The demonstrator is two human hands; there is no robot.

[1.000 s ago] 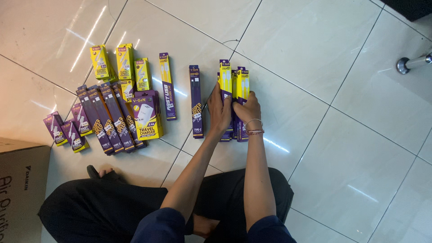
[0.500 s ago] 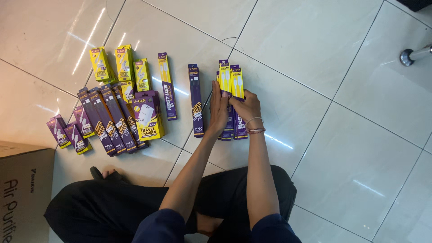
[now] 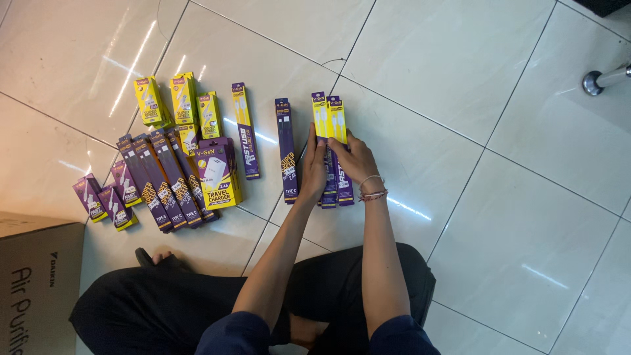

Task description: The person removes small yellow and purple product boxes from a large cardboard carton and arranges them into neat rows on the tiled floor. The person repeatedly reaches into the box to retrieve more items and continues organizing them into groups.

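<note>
Both my hands rest on a small stack of long yellow-and-purple cable boxes [image 3: 328,121] lying on the tiled floor. My left hand [image 3: 313,167] presses the stack's left side, fingers closed along it. My right hand [image 3: 355,161], with a bracelet at the wrist, grips the right side and top. Just left of the stack lies a single long purple box [image 3: 286,148], a small gap from my left hand.
Further left lie another long purple-and-yellow box [image 3: 244,131], a purple-and-yellow charger box [image 3: 217,171], three yellow boxes [image 3: 177,98], a fan of slim purple boxes [image 3: 161,181] and small purple packs [image 3: 102,200]. A cardboard carton [image 3: 36,283] stands bottom left. A metal leg [image 3: 605,79] is top right.
The stack of cable boxes has been squared up and laid flat under both hands; the yellow box that stuck up on the right now lies level with the others.
</note>
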